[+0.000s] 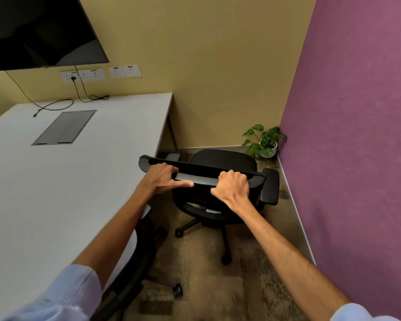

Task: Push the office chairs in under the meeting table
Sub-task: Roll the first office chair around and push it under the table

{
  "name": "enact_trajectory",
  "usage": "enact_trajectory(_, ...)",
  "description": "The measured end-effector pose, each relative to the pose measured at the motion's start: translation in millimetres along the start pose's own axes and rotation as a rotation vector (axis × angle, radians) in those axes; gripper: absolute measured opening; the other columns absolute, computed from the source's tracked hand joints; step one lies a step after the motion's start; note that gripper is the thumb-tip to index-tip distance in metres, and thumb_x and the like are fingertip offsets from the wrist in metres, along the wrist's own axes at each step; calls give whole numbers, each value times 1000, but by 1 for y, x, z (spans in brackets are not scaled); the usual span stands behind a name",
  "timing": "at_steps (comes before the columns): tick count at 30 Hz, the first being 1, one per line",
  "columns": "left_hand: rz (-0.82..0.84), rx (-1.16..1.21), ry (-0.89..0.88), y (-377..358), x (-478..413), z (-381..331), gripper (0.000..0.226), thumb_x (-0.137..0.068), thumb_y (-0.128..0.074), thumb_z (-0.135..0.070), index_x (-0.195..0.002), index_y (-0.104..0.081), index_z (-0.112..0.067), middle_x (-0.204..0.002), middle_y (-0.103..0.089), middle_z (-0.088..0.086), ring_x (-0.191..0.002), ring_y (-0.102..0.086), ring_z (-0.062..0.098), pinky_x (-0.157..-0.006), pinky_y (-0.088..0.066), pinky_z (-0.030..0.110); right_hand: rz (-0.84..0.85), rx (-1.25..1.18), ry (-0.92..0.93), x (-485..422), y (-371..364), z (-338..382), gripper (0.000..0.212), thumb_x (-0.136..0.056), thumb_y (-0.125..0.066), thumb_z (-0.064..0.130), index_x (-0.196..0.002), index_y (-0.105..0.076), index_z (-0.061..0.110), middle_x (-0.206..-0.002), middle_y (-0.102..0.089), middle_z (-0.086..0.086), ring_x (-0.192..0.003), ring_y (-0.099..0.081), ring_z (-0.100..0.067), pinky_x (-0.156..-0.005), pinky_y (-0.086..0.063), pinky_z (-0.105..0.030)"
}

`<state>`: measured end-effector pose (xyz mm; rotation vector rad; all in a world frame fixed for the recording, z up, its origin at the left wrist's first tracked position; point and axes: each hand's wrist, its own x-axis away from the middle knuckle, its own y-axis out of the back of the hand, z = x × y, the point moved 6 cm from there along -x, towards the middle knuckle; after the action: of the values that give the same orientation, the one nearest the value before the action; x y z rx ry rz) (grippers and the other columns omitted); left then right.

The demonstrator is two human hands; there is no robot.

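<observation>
Right hand (232, 187): clenched around the top rail of the office chair (218, 181), fingers curled over the far edge, knuckles up.
Left hand (163, 179): on the same rail toward its left end, fingers hooked over the top, thumb stretched flat along the near face; a looser hold than the right.
Office chair: black, directly under both hands, its backrest top spanning between them and past each; seat beyond the hands, one armrest just right of the right hand, wheeled base below the wrists on the floor (206, 286). It stands just beside the tabletop's right edge, not yet under it.
Second chair (137, 258): below the left forearm, dark frame and castors showing, its upper part hidden by the tabletop edge.
Tabletop (44, 193): pale grey, left of the left hand; a grey cable hatch (64, 127) set into it farther off, with black cables (56, 105) beyond.
Sleeves: light blue, pushed up on both forearms.
Potted plant (264, 141): beyond the right hand, in the room corner, white pot.
Wall sockets (100, 74): far beyond the left hand; their small labels are too small to read.
Screen (37, 31): dark, above the sockets; no brand legible.
</observation>
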<state>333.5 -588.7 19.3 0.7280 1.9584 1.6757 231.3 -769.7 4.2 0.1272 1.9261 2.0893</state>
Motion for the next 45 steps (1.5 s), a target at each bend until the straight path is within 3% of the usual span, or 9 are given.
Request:
enact_trajectory(5,12,-47,-97,-5,-9,-2,78,-65,-37,-94,-51,-30,-17,-45,-33,-5,-42,-33,11,-48,-24,26,-26,11,-30,-1,4,-15,27,-57,-61,28,-77,-73,13,-66,-67,-10,-64,-66,-34,-54,-36,-29)
enact_trajectory(9,-120,-109,-117,-9,-10,-14,81,-65,-30,-96,-46,-22,-18,-40,-26,-5,-36,-29,13,-45,-24,28,-35,57,-44,-4,8,-28,35,-53,-60,30,-81,-77,16,-64,-68,-10,-61,-65,-34,-53,-38,-29)
enact_trajectory(15,-153,-82,-73,-15,-7,-38,84,-65,-24,-99,-43,-25,-18,-38,-29,-4,-35,-35,16,-44,-30,29,5,135,-36,-12,9,-55,33,-54,-65,34,-81,-77,18,-64,-68,-9,-62,-65,-33,-53,-36,-28)
enact_trajectory(21,-163,-51,27,-21,-12,-64,85,-63,-24,-100,-44,-26,-17,-39,-32,-3,-36,-36,19,-45,-37,35,13,152,18,-23,10,-84,24,-56,-64,28,-73,-76,15,-60,-65,-10,-58,-63,-33,-50,-37,-27)
enact_trajectory(30,-205,-76,191,-27,-17,-108,82,-63,-28,-99,-46,-19,-19,-40,-25,-6,-37,-24,12,-43,-20,27,54,52,217,-48,13,-122,29,-52,-53,25,-69,-74,13,-58,-63,-10,-54,-61,-32,-49,-36,-26)
enact_trajectory(39,-217,-113,358,-21,-15,-124,81,-64,-30,-98,-45,-19,-20,-39,-21,-7,-37,-25,11,-44,-17,27,71,-79,361,-71,13,-128,27,-44,-41,23,-54,-62,9,-49,-54,-11,-48,-55,-33,-49,-39,-27)
enact_trajectory(42,-219,-104,432,-22,-24,-128,82,-61,-26,-100,-45,-21,-20,-39,-23,-6,-38,-27,12,-45,-20,27,85,-103,422,-88,9,-132,35,-46,-40,23,-62,-69,10,-54,-59,-12,-50,-56,-34,-50,-38,-27)
enact_trajectory(45,-247,-104,510,-22,-29,-129,82,-61,-26,-100,-44,-21,-20,-38,-22,-7,-36,-26,11,-44,-18,26,109,-81,492,-107,10,-129,30,-44,-41,24,-55,-64,9,-44,-41,-4,-42,-43,-28,-47,-36,-25)
